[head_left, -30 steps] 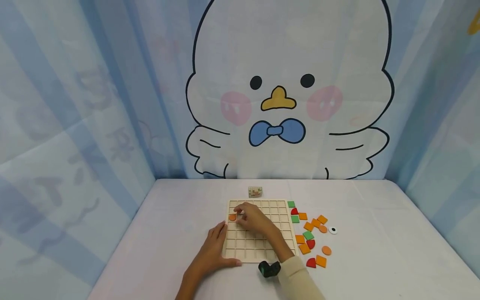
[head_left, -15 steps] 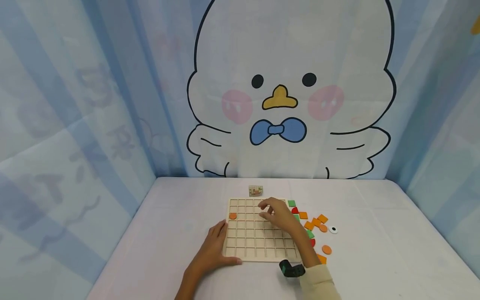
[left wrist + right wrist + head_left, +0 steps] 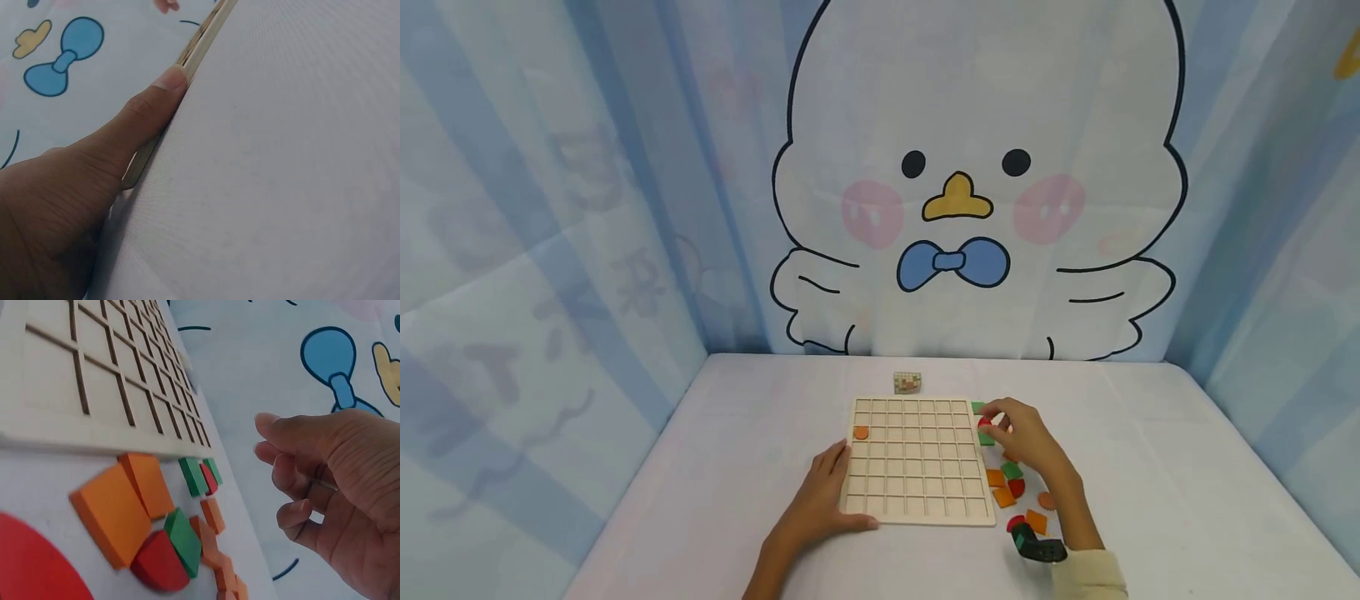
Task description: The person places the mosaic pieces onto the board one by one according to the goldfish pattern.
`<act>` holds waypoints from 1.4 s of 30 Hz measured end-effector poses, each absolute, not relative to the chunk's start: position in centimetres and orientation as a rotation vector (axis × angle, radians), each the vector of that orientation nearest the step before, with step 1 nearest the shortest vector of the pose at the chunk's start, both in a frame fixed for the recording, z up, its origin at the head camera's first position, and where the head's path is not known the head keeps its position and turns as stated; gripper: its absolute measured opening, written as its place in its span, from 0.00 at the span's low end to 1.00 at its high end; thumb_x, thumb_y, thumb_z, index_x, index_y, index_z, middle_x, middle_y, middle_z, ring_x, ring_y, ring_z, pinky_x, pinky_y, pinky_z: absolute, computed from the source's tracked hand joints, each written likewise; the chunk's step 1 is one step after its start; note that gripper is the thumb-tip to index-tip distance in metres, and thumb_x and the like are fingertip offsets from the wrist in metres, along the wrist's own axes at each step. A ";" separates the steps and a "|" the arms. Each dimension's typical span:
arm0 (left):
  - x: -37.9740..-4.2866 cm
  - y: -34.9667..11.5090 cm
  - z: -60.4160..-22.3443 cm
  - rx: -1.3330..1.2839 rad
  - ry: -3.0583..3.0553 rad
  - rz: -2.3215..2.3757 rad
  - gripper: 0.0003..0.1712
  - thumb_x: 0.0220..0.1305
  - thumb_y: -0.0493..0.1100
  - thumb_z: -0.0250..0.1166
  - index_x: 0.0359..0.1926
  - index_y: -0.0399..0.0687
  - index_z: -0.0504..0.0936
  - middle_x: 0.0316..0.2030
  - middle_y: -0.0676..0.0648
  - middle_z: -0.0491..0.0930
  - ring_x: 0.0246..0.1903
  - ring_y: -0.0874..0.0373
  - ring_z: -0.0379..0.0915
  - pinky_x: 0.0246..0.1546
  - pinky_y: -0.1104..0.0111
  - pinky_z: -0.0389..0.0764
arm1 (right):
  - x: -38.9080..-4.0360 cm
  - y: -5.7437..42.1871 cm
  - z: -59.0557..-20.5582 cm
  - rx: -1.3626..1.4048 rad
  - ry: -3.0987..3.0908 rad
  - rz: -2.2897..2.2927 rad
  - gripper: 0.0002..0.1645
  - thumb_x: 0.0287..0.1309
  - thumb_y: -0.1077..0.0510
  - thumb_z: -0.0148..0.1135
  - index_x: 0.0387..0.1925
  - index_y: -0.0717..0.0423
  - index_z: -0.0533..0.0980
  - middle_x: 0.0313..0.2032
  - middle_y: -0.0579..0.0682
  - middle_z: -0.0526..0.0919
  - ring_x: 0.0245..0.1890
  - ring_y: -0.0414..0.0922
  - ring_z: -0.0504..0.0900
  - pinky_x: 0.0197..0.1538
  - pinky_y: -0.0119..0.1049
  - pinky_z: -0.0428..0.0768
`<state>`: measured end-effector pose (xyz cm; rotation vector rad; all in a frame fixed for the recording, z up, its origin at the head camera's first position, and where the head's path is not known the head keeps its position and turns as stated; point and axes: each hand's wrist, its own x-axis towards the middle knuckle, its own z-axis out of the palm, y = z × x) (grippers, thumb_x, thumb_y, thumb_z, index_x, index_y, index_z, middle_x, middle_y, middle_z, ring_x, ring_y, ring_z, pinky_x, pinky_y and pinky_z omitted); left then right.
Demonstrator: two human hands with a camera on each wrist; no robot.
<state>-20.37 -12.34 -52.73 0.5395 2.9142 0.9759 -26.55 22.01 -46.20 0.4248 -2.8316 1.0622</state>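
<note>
A pale wooden grid board [image 3: 917, 487] lies flat on the table, with one orange disc [image 3: 861, 432] in a cell by its left side. My left hand [image 3: 823, 496] steadies the board's near left corner, fingers along the left side. Its straight thumb [image 3: 140, 115] presses the front edge. Past the board's right edge, my right hand [image 3: 1030, 437] hovers with bent fingers beside a red quarter-round piece [image 3: 985, 423] and green squares [image 3: 986, 439]. The right wrist view shows nothing between the thumb and fingers of the right hand [image 3: 350, 462], above the table.
Orange squares [image 3: 1004, 497], another green square [image 3: 1012, 471], more red pieces [image 3: 1016, 487] and an orange disc [image 3: 1047, 501] lie right of the board. A small patterned card [image 3: 907, 382] sits behind it. A printed curtain [image 3: 955, 317] hangs behind the table.
My right hand has left the area by the orange disc and moved right across the board to the loose pieces. The left hand has kept its place at the corner.
</note>
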 end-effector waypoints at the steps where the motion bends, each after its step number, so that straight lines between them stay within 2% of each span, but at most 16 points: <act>1: -20.4 -12.4 -52.8 0.542 2.915 0.976 0.74 0.38 0.77 0.71 0.76 0.40 0.51 0.75 0.39 0.50 0.73 0.43 0.48 0.69 0.48 0.61 | -26.4 22.4 -46.2 0.375 -2.856 1.065 0.17 0.60 0.61 0.65 0.50 0.62 0.78 0.44 0.56 0.82 0.32 0.43 0.72 0.26 0.28 0.75; 9: -20.3 -12.2 -53.0 0.538 2.912 0.966 0.74 0.38 0.77 0.71 0.76 0.39 0.51 0.75 0.39 0.50 0.73 0.43 0.48 0.69 0.48 0.61 | -24.9 26.0 -47.0 0.173 -2.951 0.969 0.14 0.60 0.61 0.65 0.47 0.61 0.79 0.41 0.54 0.82 0.33 0.44 0.73 0.37 0.31 0.81; 20: -20.3 -12.2 -52.9 0.522 2.908 0.978 0.74 0.38 0.77 0.71 0.76 0.39 0.51 0.76 0.40 0.49 0.73 0.44 0.47 0.69 0.48 0.62 | -23.9 29.6 -47.6 0.135 -3.015 0.859 0.13 0.55 0.58 0.70 0.40 0.61 0.80 0.35 0.51 0.80 0.31 0.43 0.71 0.31 0.27 0.75; 32: -20.2 -12.3 -52.6 0.505 2.909 0.981 0.74 0.37 0.76 0.72 0.76 0.39 0.51 0.75 0.39 0.49 0.73 0.44 0.48 0.69 0.49 0.63 | -24.0 29.3 -48.7 0.120 -3.025 0.800 0.18 0.51 0.56 0.73 0.40 0.65 0.80 0.34 0.53 0.74 0.32 0.45 0.69 0.36 0.34 0.77; 42: -20.3 -12.1 -52.6 0.504 2.921 0.946 0.74 0.37 0.77 0.71 0.76 0.40 0.51 0.75 0.39 0.49 0.73 0.43 0.47 0.70 0.49 0.61 | -24.1 29.3 -48.7 0.097 -3.063 0.760 0.15 0.55 0.57 0.71 0.39 0.64 0.80 0.37 0.55 0.76 0.35 0.47 0.72 0.46 0.45 0.81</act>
